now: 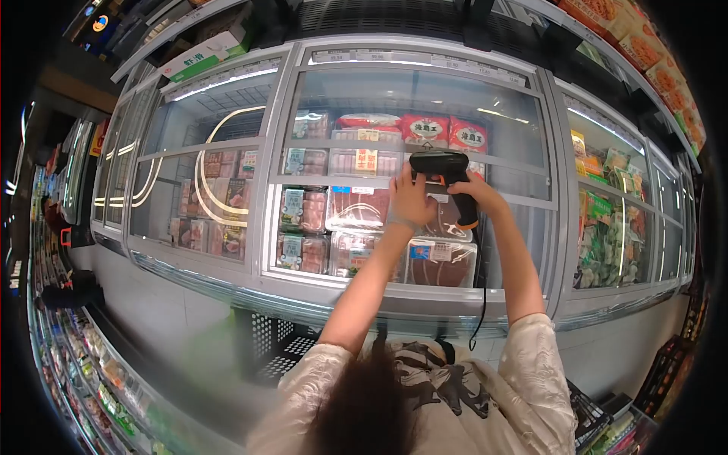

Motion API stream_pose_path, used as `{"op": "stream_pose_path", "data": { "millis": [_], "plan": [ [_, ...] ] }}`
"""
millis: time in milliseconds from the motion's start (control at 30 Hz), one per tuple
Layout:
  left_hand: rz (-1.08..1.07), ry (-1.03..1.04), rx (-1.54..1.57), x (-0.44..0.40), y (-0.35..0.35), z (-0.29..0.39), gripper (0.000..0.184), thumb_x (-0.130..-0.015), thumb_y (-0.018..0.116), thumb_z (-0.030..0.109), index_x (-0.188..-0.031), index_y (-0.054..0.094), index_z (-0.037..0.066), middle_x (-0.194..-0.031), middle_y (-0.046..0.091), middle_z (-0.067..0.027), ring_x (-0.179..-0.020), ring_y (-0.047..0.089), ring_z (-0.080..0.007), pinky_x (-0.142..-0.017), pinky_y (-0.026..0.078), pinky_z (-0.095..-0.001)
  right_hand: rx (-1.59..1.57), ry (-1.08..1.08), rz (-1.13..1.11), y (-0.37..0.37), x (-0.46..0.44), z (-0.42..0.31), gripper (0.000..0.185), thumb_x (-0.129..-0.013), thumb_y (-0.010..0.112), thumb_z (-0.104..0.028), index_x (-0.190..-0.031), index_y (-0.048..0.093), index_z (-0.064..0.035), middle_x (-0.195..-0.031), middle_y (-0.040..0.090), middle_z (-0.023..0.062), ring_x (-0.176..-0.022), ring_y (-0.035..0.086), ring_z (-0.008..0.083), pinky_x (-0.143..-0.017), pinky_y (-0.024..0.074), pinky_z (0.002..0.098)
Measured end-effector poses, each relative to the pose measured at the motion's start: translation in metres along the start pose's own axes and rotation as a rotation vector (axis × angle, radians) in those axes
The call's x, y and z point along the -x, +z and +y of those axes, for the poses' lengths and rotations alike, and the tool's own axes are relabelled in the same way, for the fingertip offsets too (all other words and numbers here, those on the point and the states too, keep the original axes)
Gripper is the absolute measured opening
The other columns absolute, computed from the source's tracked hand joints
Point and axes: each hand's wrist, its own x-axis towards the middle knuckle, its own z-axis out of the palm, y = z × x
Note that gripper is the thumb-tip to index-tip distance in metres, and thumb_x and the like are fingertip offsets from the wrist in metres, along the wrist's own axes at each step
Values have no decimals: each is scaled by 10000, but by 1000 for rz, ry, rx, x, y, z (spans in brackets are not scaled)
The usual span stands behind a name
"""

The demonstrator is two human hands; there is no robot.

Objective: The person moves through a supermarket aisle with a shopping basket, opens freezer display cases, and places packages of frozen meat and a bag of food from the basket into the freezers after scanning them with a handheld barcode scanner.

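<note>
My right hand is wrapped around the handle of a black barcode scanner with orange trim. A dark cord hangs down beside my right forearm. Just left of the scanner's handle is my left hand, its fingers stretched forward and its thumb spread toward the scanner. Whether those fingertips touch the scanner cannot be made out. Both hands are above the middle freezer section, over clear-lidded packs of red meat. Another meat pack with a blue label lies nearer me.
Sliding glass panels in grey frames cover the freezer. Red bags and sliced-meat trays lie inside. The right section holds bagged green food. A black perforated basket stands below the freezer's front edge.
</note>
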Motion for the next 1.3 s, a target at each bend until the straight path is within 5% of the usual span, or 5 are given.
{"op": "stream_pose_path", "data": {
  "millis": [267,400,600,1033,1300],
  "plan": [
    [107,53,53,113,-16,24,473,-640,547,195,-1067,452,16,-1231,289,-210,-1123,304,-336,-912,186,-502,-53,104,-137,28,80,66,412,-608,633,-207,-963,510,-37,-828,503,43,-762,473,122,-677,393,240],
    [85,63,35,156,-20,29,454,-649,555,190,-1057,458,18,-1218,298,-220,-1117,301,-343,-910,190,-493,-8,172,-257,43,114,72,477,-615,621,-136,-1055,467,-32,-930,504,46,-832,465,128,-732,383,259],
    [85,74,20,198,-27,42,457,-649,550,152,-1076,446,27,-1206,303,-229,-1096,311,-353,-893,206,-505,177,51,-341,52,139,105,443,-620,633,-128,-1030,492,-35,-895,520,36,-833,471,116,-754,382,261],
    [107,-12,29,206,-13,47,482,-657,545,115,-1120,415,71,-1226,303,-180,-1154,277,-333,-910,202,-535,110,-42,-274,67,150,107,437,-633,629,-84,-1043,486,-31,-935,533,39,-886,481,130,-792,381,270],
    [231,-138,-48,198,9,48,448,-717,584,240,-1093,416,62,-1215,282,-232,-1128,296,-363,-910,202,-533,-237,29,-210,58,151,123,470,-622,611,-62,-1066,457,-48,-946,498,35,-874,463,134,-756,381,272]
  ]
}}
